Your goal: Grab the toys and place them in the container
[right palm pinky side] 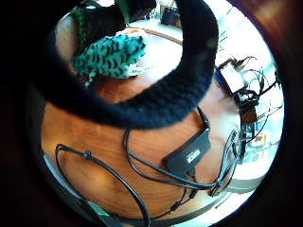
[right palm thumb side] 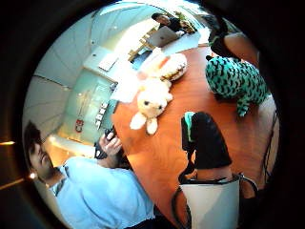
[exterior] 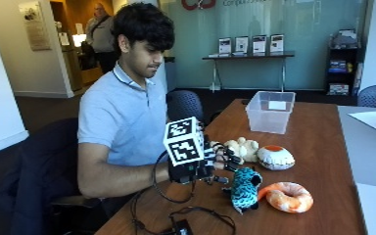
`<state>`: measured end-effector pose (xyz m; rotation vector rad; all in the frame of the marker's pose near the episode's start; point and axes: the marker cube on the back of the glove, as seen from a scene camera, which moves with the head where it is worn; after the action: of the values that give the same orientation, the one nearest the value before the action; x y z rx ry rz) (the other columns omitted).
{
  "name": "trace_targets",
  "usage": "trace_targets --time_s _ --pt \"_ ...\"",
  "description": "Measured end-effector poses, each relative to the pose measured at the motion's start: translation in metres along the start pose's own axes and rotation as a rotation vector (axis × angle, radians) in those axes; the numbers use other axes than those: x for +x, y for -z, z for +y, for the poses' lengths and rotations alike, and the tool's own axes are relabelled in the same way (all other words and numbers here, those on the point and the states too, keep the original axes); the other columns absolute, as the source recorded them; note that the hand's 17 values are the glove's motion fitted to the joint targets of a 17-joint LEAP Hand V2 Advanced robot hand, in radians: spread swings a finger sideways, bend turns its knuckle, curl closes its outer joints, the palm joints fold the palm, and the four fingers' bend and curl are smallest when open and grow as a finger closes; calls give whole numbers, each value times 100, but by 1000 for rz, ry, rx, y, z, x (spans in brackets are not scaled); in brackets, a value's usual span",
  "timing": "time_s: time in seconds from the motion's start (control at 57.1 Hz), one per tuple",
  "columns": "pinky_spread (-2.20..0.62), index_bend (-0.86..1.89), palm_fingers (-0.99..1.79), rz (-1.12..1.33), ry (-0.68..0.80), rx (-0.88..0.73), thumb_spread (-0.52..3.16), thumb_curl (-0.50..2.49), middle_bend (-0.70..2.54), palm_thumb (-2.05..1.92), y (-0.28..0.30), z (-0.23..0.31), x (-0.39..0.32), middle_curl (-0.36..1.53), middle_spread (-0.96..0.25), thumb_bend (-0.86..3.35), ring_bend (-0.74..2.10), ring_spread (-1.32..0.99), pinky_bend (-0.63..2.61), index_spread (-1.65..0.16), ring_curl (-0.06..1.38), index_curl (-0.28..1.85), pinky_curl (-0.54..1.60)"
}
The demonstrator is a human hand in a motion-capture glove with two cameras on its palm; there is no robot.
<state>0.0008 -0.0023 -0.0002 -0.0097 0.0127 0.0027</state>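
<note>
Black-gloved, the grip [exterior: 209, 164] hovers above the wooden worktop [exterior: 331, 147], fingers loosely spread and holding nothing. Just beyond its fingertips stands a teal spotted plush toy [exterior: 245, 188]; past that lie a cream bunny [exterior: 242, 147], a round white-and-orange toy [exterior: 276, 157] and an orange shrimp [exterior: 287, 197]. Farthest from the grip sits the clear container [exterior: 270, 112]. Best approach: lower over the teal toy, close around its body, lift clear.

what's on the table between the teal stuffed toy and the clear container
In the outside view, the cream plush bunny and the round white-and-orange plush lie between the teal stuffed toy and the clear container; past them, bare wooden table.
</note>
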Motion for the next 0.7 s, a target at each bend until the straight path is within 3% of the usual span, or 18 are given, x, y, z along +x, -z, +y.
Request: trace_targets --time_s 0.07,0.158,0.403,0.508,0.578,0.701 --pt "2 30 28 57 -23 -48 73 2 18 7 0 -10 2 5 -2 8 17 -7 46 -18 4 10 13" --pt "4 19 -4 121 -63 -140 101 5 12 5 -3 -32 4 7 -1 7 13 -5 66 -25 5 14 23" --pt "7 12 -21 180 -110 -354 129 15 13 2 -39 -66 2 12 -1 3 14 -2 94 -32 6 15 33" --pt "7 11 2 281 -75 -209 143 20 26 18 -49 -69 0 18 -1 13 27 -4 91 -33 10 14 33" --pt "4 17 48 304 -24 -119 153 25 45 31 -48 -72 -8 24 -6 22 53 -12 78 -34 14 15 26" --pt "-5 17 80 256 22 -18 160 33 54 53 -28 -71 -26 29 -9 35 86 -20 78 -33 27 18 28"
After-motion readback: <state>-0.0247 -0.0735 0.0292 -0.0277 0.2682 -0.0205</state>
